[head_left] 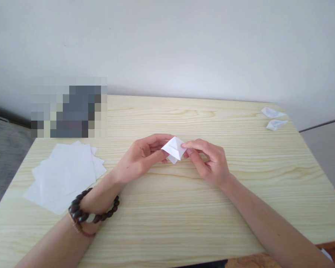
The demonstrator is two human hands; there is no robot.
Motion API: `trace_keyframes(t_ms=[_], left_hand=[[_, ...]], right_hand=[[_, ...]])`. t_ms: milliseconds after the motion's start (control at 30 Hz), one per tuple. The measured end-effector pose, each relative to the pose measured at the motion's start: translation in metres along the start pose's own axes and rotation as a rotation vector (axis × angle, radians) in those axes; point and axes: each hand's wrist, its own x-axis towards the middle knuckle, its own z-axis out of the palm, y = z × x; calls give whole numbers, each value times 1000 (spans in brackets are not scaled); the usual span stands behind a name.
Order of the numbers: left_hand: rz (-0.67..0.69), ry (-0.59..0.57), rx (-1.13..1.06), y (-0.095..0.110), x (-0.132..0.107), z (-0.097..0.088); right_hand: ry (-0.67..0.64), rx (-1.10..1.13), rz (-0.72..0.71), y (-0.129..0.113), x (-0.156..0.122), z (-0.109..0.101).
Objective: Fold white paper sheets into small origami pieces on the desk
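A small piece of folded white paper [174, 148] is held up between both hands over the middle of the table. Its top shows a diamond shape with creases, and a flap points down below. My left hand [145, 154] grips its left side, with the thumb in front and the fingers partly hidden behind. On the right side, my right hand [208, 158] pinches the edge between thumb and index finger. A dark bead bracelet [93, 216] circles the left wrist.
Loose white paper sheets [67, 171] lie fanned out at the left of the wooden table [184, 216]. Two folded paper pieces, one [272, 112] behind the other [275, 124], rest at the far right. A blurred dark object [75, 111] sits back left, near the wall [184, 48].
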Motion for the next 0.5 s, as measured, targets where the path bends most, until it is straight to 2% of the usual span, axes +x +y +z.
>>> trace_keyframes(t_ms=[133,333,500], left_hand=[[11,-12,-9,-2,1,1],[-24,-34,-52,1,1,0],[-95,-82,-208,-1,1,-1]], right_hand=[[24,-67,-55,0,0,1],[44,-90,-52,0,1,2],[3,-23,-120,2,1,0]])
